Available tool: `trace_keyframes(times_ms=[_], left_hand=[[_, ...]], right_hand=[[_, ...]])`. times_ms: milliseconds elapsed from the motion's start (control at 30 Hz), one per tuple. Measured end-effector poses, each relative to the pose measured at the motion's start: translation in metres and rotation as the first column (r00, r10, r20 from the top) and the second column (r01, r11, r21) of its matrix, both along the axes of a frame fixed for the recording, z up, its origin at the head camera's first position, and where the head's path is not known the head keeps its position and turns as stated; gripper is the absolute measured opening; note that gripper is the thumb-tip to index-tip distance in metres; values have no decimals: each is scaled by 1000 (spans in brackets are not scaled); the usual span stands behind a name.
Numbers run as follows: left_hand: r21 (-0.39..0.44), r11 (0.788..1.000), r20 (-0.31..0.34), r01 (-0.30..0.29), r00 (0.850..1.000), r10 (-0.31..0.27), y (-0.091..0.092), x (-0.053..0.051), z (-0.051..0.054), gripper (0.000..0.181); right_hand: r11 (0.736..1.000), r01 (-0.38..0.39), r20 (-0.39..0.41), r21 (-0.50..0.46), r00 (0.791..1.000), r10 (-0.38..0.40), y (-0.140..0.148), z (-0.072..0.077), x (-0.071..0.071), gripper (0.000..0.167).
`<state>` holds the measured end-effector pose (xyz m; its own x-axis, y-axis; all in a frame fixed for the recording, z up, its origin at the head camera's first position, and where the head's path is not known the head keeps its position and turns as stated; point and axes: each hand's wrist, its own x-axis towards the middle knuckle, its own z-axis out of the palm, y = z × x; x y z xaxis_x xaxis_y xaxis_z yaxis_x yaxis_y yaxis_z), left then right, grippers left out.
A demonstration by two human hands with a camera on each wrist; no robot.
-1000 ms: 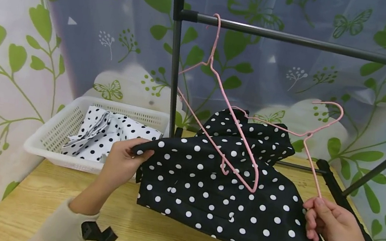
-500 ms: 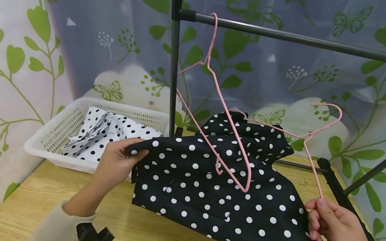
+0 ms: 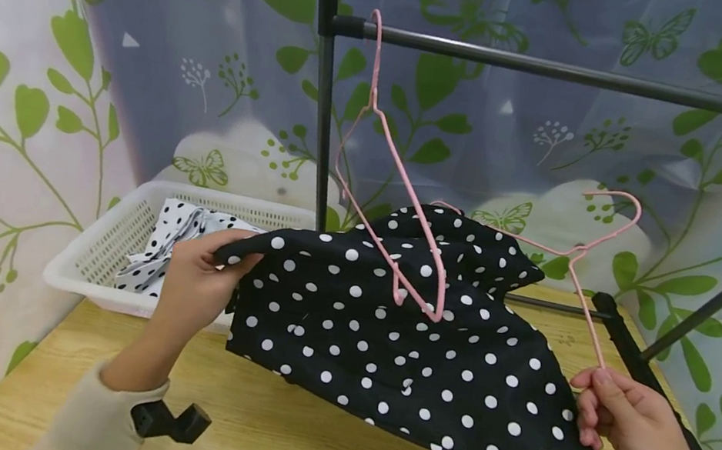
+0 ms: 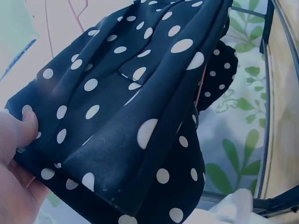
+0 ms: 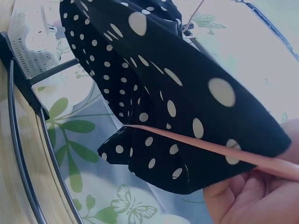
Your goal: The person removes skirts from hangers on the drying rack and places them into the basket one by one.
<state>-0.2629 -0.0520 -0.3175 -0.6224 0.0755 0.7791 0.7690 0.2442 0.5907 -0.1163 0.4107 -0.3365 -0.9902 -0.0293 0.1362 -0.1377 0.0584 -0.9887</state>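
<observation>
My left hand (image 3: 201,283) pinches the edge of a black shirt-like garment (image 3: 379,337) with white polka dots, at its left side. In the left wrist view the thumb presses on the dotted cloth (image 4: 91,85). My right hand (image 3: 635,429) grips a thin pink hanger (image 3: 583,309) by its side arm, near the garment's right corner. Part of this hanger is hidden behind or inside the cloth; its hook is bare and points up. In the right wrist view the pink hanger bar (image 5: 201,144) runs along the dotted cloth from the fingers.
Another pink hanger (image 3: 405,165) hangs from the dark metal rail (image 3: 532,62) in front of the garment. A white basket (image 3: 89,266) with white dotted cloth (image 3: 155,245) stands at the left on the wooden table (image 3: 273,437). The rack's black foot (image 3: 643,376) is at the right.
My left hand has moved left and slightly up, drawing the garment with it. The hanger on the rail has shifted left. My right hand stays nearly still.
</observation>
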Motion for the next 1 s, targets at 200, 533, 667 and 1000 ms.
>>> trace_keyframes(times_ms=[200, 533, 667, 1000], left_hand=[[6, 1000, -68, -27, 997, 27, -3, -2, 15, 16], [22, 1000, -140, -2, 990, 5, -14, -2, 34, 17], [24, 1000, -167, 4, 986, 0, -19, -3, 44, 17], [3, 999, -225, -33, 974, 33, -28, -1, 67, 24]], right_hand=[[1000, -4, 0, 12, 1000, 4, -1, 0, -1, 31], [998, -57, 9, 26, 998, 57, 0, -2, 0, 34], [998, -53, 14, 36, 999, 52, 0, -1, 0, 34], [997, -25, -3, 74, 1000, 26, -6, 0, 0, 33]])
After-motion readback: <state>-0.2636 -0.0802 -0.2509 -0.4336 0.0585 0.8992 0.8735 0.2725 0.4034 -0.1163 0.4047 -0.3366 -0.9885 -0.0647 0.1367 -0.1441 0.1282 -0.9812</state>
